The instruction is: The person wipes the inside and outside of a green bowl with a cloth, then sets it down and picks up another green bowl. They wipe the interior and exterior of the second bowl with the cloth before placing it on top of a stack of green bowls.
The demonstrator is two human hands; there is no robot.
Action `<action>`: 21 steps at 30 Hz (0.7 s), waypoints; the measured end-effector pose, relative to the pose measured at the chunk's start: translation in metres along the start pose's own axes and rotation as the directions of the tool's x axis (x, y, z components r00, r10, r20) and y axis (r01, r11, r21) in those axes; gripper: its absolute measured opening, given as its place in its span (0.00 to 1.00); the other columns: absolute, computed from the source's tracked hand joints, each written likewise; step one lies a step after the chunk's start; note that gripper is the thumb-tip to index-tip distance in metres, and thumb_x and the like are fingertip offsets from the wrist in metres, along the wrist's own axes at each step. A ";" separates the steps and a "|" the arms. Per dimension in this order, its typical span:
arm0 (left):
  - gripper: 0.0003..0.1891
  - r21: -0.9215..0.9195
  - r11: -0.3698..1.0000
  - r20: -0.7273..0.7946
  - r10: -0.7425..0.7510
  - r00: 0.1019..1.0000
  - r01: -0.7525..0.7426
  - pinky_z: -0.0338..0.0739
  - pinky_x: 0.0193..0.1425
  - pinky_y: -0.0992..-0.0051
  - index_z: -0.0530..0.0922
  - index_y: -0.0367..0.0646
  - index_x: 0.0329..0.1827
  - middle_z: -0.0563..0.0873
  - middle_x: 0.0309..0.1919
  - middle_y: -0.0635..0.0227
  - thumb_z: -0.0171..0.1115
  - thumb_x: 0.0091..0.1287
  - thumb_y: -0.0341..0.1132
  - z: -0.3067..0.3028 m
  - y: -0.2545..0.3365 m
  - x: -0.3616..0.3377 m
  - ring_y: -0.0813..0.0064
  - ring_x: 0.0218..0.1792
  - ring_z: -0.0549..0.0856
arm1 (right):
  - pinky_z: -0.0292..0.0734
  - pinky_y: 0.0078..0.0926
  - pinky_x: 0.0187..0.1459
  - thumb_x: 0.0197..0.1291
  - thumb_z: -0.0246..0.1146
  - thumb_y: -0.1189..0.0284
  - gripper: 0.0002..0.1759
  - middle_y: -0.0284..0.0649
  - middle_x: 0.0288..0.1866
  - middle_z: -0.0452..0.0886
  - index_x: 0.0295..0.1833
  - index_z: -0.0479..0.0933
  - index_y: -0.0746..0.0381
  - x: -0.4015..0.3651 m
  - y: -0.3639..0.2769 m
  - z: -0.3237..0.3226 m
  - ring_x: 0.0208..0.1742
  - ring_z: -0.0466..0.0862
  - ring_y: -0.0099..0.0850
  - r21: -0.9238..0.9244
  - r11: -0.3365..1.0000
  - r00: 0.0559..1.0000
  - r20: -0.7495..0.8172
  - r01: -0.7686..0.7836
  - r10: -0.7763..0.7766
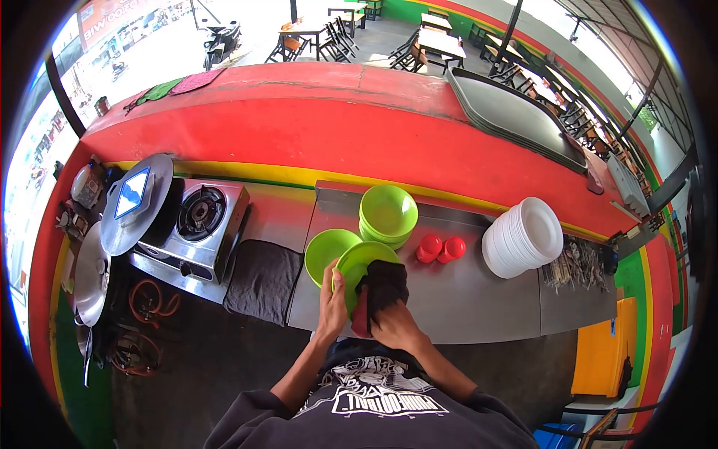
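A green bowl (348, 267) is tilted in front of my chest, with my left hand (333, 305) closed on its left rim. My right hand (392, 323) grips a dark cloth (386, 286) that lies against the bowl's right side and covers part of it. Some of my right fingers are hidden by the cloth. Just behind, another green bowl (323, 249) rests on the metal counter (479, 307). A stack of green bowls (389, 213) stands farther back. Two red containers (440, 248) sit to the right of that stack.
White bowls (520, 238) are stacked on the right, beside a heap of cutlery (576, 263). On the left are a gas stove (196, 224), a folded dark cloth (263, 281) and a wok (93, 273). Trays (516, 116) lie on the red ledge (299, 112) behind the counter.
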State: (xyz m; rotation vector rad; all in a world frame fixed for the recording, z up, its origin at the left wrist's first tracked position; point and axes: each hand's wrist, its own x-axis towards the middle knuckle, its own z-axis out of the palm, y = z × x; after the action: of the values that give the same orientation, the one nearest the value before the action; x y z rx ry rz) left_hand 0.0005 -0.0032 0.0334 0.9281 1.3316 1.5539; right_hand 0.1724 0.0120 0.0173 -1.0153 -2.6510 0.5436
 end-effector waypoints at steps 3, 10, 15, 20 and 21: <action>0.30 0.023 0.999 0.000 0.048 0.999 -0.048 0.62 0.74 0.69 0.67 0.37 0.73 0.78 0.62 0.57 0.39 0.83 0.55 -0.004 0.002 0.008 0.69 0.66 0.73 | 0.72 0.51 0.52 0.60 0.58 0.63 0.16 0.56 0.36 0.83 0.33 0.81 0.66 -0.003 -0.007 0.009 0.45 0.82 0.53 0.146 0.989 0.993 0.113 0.013 -0.030; 0.29 -0.054 0.996 0.068 -0.074 0.995 0.078 0.59 0.76 0.70 0.66 0.40 0.74 0.74 0.65 0.63 0.38 0.84 0.54 -0.008 -0.013 0.015 0.73 0.68 0.69 | 0.68 0.50 0.66 0.72 0.49 0.61 0.21 0.62 0.55 0.78 0.53 0.75 0.68 0.019 -0.022 0.015 0.61 0.73 0.61 0.624 0.782 0.996 0.076 -0.017 -0.039; 0.29 -0.171 0.971 0.083 -0.157 0.984 0.169 0.58 0.76 0.71 0.65 0.42 0.75 0.73 0.65 0.65 0.38 0.84 0.54 -0.013 -0.011 0.016 0.74 0.68 0.68 | 0.74 0.52 0.46 0.66 0.53 0.64 0.15 0.55 0.37 0.83 0.36 0.77 0.65 0.036 -0.023 0.021 0.43 0.80 0.58 0.623 0.781 0.999 0.014 0.032 -0.052; 0.29 -0.069 0.995 0.006 -0.073 0.997 0.073 0.60 0.75 0.72 0.65 0.42 0.75 0.74 0.64 0.64 0.38 0.84 0.54 -0.024 -0.027 0.024 0.75 0.67 0.68 | 0.76 0.50 0.44 0.62 0.57 0.65 0.14 0.54 0.29 0.82 0.31 0.78 0.65 0.026 -0.020 0.026 0.36 0.83 0.53 0.291 0.937 0.980 -0.111 0.193 -0.167; 0.29 -0.181 0.970 -0.003 -0.165 0.986 0.161 0.61 0.75 0.72 0.65 0.41 0.75 0.73 0.64 0.63 0.38 0.84 0.54 -0.020 -0.009 0.021 0.74 0.68 0.68 | 0.76 0.50 0.45 0.61 0.58 0.65 0.14 0.53 0.28 0.82 0.30 0.79 0.65 0.025 -0.021 0.016 0.35 0.83 0.53 0.250 0.950 0.981 -0.080 0.189 -0.174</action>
State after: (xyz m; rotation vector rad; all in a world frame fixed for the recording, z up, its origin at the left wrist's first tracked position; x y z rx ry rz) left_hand -0.0244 0.0104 0.0217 0.6767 1.2239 1.5293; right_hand 0.1364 0.0104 0.0147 -0.6924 -2.5069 0.7784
